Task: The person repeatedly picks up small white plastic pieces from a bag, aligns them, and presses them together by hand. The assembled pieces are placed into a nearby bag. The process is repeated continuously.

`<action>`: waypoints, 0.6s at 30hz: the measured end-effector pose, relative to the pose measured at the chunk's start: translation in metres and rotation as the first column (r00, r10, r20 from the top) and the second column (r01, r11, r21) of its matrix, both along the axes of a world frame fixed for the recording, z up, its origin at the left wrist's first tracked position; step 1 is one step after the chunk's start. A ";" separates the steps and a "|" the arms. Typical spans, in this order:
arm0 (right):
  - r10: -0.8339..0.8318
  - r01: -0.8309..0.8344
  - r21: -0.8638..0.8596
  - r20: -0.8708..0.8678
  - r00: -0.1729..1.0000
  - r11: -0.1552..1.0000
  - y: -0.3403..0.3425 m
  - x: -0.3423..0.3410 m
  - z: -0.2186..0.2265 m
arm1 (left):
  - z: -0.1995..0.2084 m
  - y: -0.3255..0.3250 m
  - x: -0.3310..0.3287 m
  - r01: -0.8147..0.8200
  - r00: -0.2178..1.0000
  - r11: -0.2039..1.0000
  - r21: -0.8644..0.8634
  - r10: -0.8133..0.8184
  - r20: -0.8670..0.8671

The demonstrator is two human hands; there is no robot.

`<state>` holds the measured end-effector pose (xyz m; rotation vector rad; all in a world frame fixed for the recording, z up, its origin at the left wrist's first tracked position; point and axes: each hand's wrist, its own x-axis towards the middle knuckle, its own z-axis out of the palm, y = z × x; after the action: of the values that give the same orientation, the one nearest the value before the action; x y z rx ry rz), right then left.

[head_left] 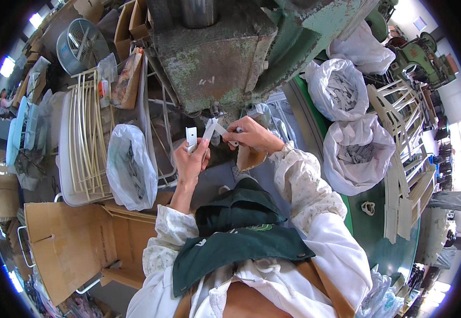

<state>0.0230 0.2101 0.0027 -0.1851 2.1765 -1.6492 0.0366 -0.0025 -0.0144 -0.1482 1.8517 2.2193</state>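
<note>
Both hands are up in mid-air, just below the worn, green-and-grey machine head. The left hand grips a narrow pale strip between thumb and fingers, slanting up and away. That same hand also has a white bracket with a dark hole, standing upright at its left side. Over to the right hand: fingers drawn in to a narrow pinch on a second pale strip, which leans leftward. The two strips come together at their upper ends, right by the metal fitting under the machine head; whether they are joined there or merely overlap, the view can't tell.

Around them, plenty to see! To the left, a white plastic bag with grey pieces inside sits against the right edge of a pale tray, where long cream rods lie side by side. Lower left, an open cardboard box gapes wide. Across on the right, the green tabletop carries two more open bags along its left edge: the far bag shows pale strips, the near bag darker grey ones. A small whitish loop lies just beside the near bag, and stacked long pale slats spread toward the tabletop's right edge.
</note>
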 end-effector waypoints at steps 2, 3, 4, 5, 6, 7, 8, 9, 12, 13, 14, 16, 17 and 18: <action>-0.001 0.004 -0.059 0.057 0.998 0.998 -0.002 0.003 0.005 | -0.002 -0.001 0.000 -0.009 0.999 1.000 0.000 0.009 0.041; -0.002 0.006 -0.058 0.066 0.998 0.998 -0.004 0.006 0.008 | -0.003 -0.003 -0.001 -0.007 0.999 1.000 0.014 0.006 0.034; -0.001 0.005 -0.055 0.081 0.997 0.998 -0.005 0.011 0.008 | -0.006 -0.006 0.000 -0.006 0.999 1.000 0.030 0.005 0.033; 0.001 0.004 -0.053 0.096 0.995 0.999 -0.006 0.014 0.008 | -0.007 -0.007 0.000 -0.006 0.999 0.999 0.045 0.005 0.033; 0.003 0.002 -0.059 0.094 0.996 0.998 -0.003 0.013 0.006 | -0.007 -0.005 -0.001 -0.005 0.999 0.999 0.054 0.004 0.032; 0.004 0.004 -0.073 0.103 0.995 0.997 -0.002 0.013 0.006 | -0.004 -0.005 -0.001 0.000 0.999 0.999 0.044 -0.002 0.033; 0.004 0.006 -0.087 0.113 0.994 0.996 0.000 0.012 0.005 | -0.002 -0.005 -0.002 0.005 0.999 0.999 0.034 -0.007 0.035; 0.005 0.008 -0.101 0.122 0.993 0.995 0.000 0.013 0.005 | -0.002 -0.006 -0.001 0.011 0.999 1.000 0.024 -0.012 0.036; 0.000 0.015 -0.119 0.127 0.992 0.993 -0.001 0.014 0.006 | 0.000 -0.006 0.001 -0.006 0.998 1.000 0.011 0.005 0.065; 0.001 0.016 -0.127 0.133 0.991 0.992 -0.001 0.014 0.004 | 0.000 -0.007 0.001 -0.004 0.998 1.000 0.021 0.003 0.062; 0.004 0.018 -0.140 0.152 0.988 0.990 -0.001 0.014 0.006 | 0.000 -0.007 0.002 -0.003 0.998 1.000 0.030 0.001 0.060; 0.006 0.016 -0.155 0.143 0.990 0.988 0.000 0.012 0.002 | 0.003 -0.008 0.001 -0.009 0.998 1.000 0.021 0.007 0.065; 0.010 0.014 -0.164 0.142 0.990 0.986 -0.002 0.012 0.000 | 0.001 -0.009 0.001 -0.006 0.998 1.000 0.030 0.004 0.069; 0.013 0.004 -0.139 0.121 0.993 0.990 -0.003 0.013 0.000 | -0.003 -0.010 0.000 -0.002 0.997 0.999 0.039 -0.001 0.073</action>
<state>0.0356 0.2069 0.0026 -0.1249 1.9712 -1.7632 0.0369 -0.0125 -0.0169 -0.2198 1.7701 2.2179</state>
